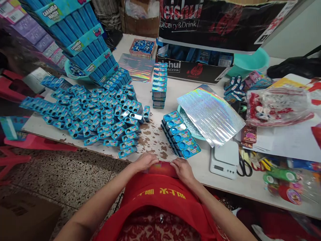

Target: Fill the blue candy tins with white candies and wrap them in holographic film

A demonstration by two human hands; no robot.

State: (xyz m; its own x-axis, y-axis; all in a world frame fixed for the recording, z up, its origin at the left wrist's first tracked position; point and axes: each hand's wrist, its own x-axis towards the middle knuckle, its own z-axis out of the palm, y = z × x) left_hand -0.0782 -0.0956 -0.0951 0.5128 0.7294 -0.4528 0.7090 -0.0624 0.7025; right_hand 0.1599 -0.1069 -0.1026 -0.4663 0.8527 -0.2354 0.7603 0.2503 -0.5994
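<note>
My left hand and my right hand are at the table's front edge, just above the red apron. Both have curled fingers, closed on the two ends of a shiny strip that takes on the apron's red; it is partly hidden by the fingers. Just beyond my right hand lies a slanting row of small blue candy boxes with round holes in their faces. A large spread of similar blue boxes covers the table to the left of my left hand.
A holographic sheet overlaps a teal basin of white beads. To its right are a white scale and black-handled scissors. Behind stand a blue box stack, a pink tray and black cartons.
</note>
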